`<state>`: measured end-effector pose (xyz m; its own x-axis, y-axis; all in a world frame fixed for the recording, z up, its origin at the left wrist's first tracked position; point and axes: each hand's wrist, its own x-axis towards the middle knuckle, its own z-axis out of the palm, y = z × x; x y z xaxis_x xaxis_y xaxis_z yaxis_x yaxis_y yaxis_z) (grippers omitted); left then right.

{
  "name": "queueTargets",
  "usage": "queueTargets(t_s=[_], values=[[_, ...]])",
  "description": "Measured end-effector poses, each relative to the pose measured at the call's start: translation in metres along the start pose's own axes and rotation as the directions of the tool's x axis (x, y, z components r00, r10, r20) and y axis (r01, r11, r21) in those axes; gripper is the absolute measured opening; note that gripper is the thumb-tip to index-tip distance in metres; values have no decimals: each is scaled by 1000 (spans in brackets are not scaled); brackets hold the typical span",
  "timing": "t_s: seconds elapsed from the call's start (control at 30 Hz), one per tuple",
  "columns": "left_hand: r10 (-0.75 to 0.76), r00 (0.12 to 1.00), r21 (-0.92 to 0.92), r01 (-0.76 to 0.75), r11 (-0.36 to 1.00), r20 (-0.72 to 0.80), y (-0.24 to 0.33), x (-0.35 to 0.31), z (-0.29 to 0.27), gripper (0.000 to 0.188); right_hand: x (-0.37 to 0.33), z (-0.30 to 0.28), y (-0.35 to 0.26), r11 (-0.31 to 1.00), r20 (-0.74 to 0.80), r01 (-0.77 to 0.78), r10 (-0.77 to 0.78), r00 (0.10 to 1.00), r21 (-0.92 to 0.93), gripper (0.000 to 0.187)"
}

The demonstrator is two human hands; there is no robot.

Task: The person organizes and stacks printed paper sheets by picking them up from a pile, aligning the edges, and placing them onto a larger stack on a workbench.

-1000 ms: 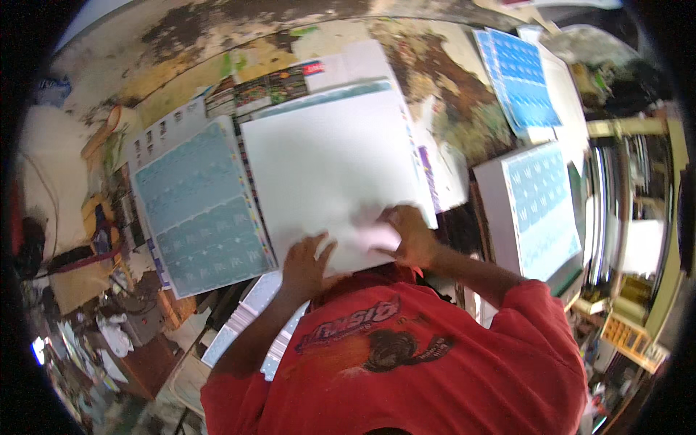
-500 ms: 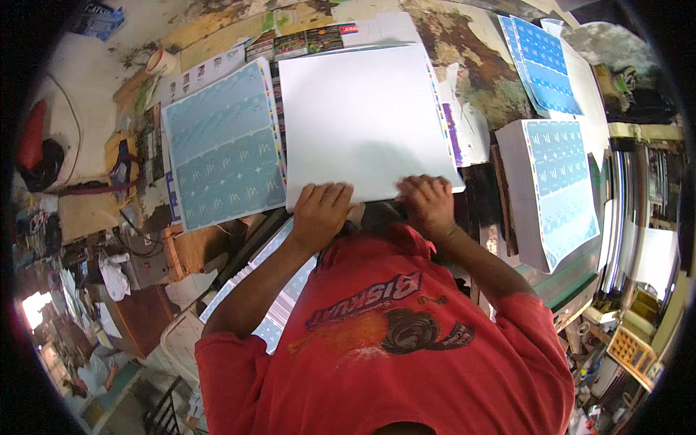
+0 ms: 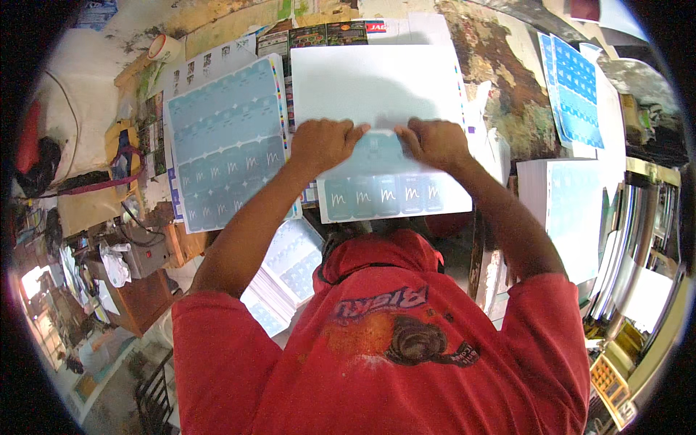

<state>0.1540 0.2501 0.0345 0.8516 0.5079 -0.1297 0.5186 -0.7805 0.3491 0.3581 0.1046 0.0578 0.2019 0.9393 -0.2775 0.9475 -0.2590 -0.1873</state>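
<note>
Gripping smooth white paper [image 3: 377, 76], fingers [image 3: 319, 138] curl above a flat teal-printed sheet [image 3: 388, 197].

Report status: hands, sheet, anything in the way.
Left hand, right hand gripping white sheet by near edge. Teal printed sheet showing nearer the person. No obstruction seen.

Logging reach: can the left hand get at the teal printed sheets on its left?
Likely yes: the left hand apparently grips the white sheet, but nothing visible blocks the teal printed sheets.
</note>
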Motion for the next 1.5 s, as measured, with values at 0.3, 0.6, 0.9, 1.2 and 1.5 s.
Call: queueTargets(t_s=[0.3, 0.6, 0.9, 1.2, 1.5], values=[[77, 987, -74, -67, 995, 142, 13, -72, 38, 52, -67, 43, -21, 981, -169, 157, -137, 976, 115, 37], [61, 990, -169, -38, 985, 130, -2, -32, 42, 51, -25, 57, 2, 961, -28, 106, -102, 994, 257, 37], [53, 997, -120, -60, 991, -62, 19, -19, -62, 63, -17, -70, -14, 985, -120, 163, -155, 981, 64, 45], [-32, 997, -143, 22, 989, -67, 52, 17, -271, 64, 3, -261, -41, 917, -203, 117, -40, 978, 382, 51], [-106, 954, -96, 138, 986, 279, -79, 158, -31, 82, 176, -31, 81, 969, 181, 58, -104, 978, 241, 78]])
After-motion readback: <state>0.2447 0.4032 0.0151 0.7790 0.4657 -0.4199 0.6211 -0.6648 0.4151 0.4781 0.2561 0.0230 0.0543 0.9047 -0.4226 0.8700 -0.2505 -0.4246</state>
